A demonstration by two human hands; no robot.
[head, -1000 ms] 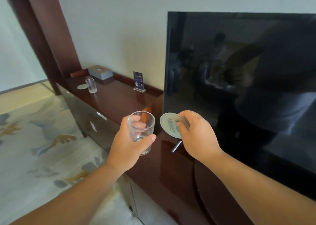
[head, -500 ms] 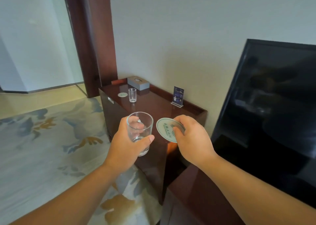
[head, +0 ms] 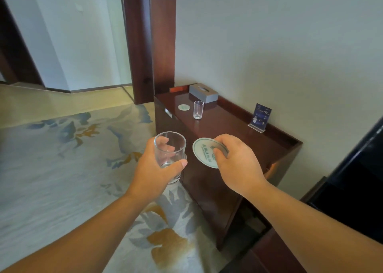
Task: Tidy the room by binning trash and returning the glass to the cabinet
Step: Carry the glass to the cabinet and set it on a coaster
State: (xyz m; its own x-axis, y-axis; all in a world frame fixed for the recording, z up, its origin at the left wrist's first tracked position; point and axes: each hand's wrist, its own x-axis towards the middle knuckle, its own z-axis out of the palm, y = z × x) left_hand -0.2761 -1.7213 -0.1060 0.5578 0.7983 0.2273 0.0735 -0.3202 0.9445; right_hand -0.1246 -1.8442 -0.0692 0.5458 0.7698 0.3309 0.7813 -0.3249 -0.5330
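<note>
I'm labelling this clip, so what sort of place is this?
Probably a hotel room: a dark glossy wooden cabinet carries a grey tissue box, a small clear drinking glass beside a round pale green coaster, and a blue card in a clear stand.

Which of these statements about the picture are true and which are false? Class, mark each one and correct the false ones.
1. The left hand holds a glass. True.
2. The right hand holds a spoon. False: it pinches a round coaster.
3. A small glass stands upright on the cabinet. True.
4. The small glass stands on the second coaster. False: it stands beside it, apart.
5. The tissue box is nearer the camera than the small glass. False: it sits behind it, farther away.
</note>
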